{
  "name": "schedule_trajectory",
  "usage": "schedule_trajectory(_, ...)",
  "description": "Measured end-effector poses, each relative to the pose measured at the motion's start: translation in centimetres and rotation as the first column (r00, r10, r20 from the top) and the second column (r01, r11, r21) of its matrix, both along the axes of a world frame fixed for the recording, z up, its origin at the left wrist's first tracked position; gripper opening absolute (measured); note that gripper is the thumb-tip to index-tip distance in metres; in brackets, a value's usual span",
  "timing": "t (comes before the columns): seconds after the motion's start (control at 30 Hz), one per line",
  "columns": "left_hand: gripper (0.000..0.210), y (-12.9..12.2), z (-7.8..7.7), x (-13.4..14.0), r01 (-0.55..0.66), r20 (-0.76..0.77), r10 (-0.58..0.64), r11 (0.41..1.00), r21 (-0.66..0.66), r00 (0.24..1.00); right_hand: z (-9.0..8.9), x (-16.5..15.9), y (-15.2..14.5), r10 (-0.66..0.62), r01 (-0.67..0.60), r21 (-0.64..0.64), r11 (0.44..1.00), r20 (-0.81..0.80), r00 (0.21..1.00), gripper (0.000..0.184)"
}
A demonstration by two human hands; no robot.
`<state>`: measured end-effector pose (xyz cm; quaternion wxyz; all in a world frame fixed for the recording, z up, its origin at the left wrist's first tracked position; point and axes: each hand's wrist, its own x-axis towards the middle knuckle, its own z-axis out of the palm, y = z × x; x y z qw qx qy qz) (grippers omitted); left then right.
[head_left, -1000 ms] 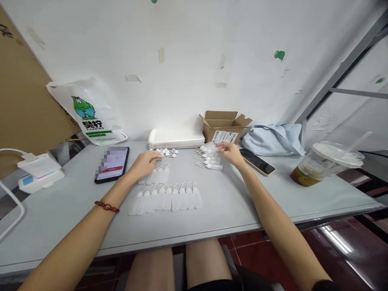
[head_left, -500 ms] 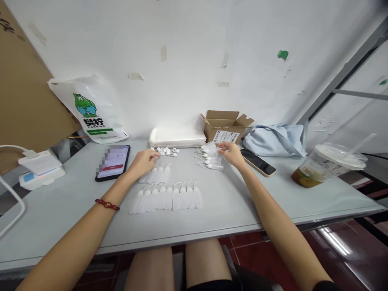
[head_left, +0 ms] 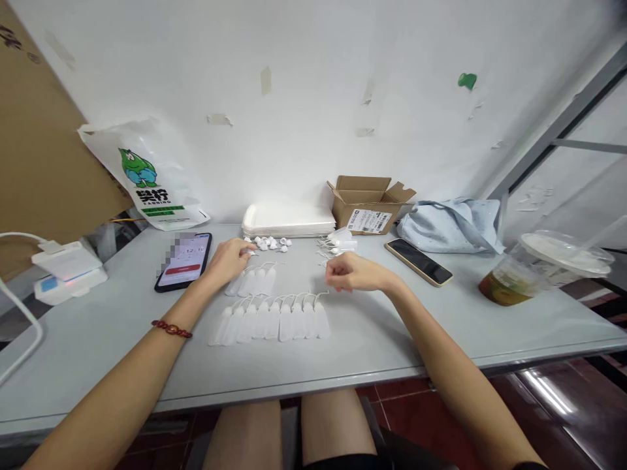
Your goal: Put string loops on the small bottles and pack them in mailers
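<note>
My left hand (head_left: 230,261) is closed in a pinch beside a small heap of white caps (head_left: 267,243); whatever its fingertips hold is too small to make out. Over the table to the right, my right hand (head_left: 355,272) has its fingers curled in, hiding anything they grip. Behind it lies a loose pile of small translucent bottles (head_left: 347,244) with thin tips. A long row of such bottles with curved tips (head_left: 271,322) lies in front of my hands. A shorter row of bottles (head_left: 255,281) lies just right of my left hand.
A stack of white trays (head_left: 289,220) and an open cardboard box (head_left: 367,212) stand against the wall. Phones lie left (head_left: 183,264) and right (head_left: 418,261). A drink cup (head_left: 509,284), a pale blue cloth bag (head_left: 445,225) and a white charger (head_left: 68,274) are farther out.
My right hand has moved from the right-hand bottle pile toward me and left, and its fingers are now curled in. Fewer bottles show in that pile. My left hand has barely moved.
</note>
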<state>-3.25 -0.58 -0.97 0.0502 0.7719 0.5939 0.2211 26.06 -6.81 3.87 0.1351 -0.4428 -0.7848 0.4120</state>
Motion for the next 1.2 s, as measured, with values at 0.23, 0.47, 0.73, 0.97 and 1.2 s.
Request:
schedule_trajectory(0.23, 0.038, -0.3, 0.6, 0.0, -0.031, -0.018, 0.03, 0.998, -0.056, 0.999, 0.0, -1.7, -1.6, 0.251, -0.203, -0.251, 0.946, 0.177, 0.952, 0.023)
schedule_trajectory(0.47, 0.03, -0.2, 0.5, -0.3, 0.001, 0.045, 0.002, 0.998, -0.065, 0.999, -0.4, -2.0, -1.8, 0.247, -0.16, -0.289, 0.944, 0.295, 0.923, 0.023)
schedule_trajectory(0.73, 0.027, -2.5, 2.3, 2.1, 0.058, 0.573, 0.052, 0.983, -0.172, 0.818, -0.5, -2.5, -1.7, 0.203, -0.08, -0.304, 0.949, 0.401, 0.893, 0.029)
schedule_trajectory(0.97, 0.023, -5.2, 3.2, 5.3, 0.388, 0.724, -0.092, 0.886, -0.253, 0.684, -1.3, -1.8, -0.5, -0.038, 0.034, 0.074, 0.997, 0.05, 0.998, 0.025)
schedule_trajectory(1.2, 0.024, -5.7, 2.8, 5.8, 0.48, 0.902, 0.034, 0.838, -0.26, 0.43, -2.2, -3.2, -0.9, -0.063, 0.087, 0.058, 0.995, -0.326, 0.943, 0.027)
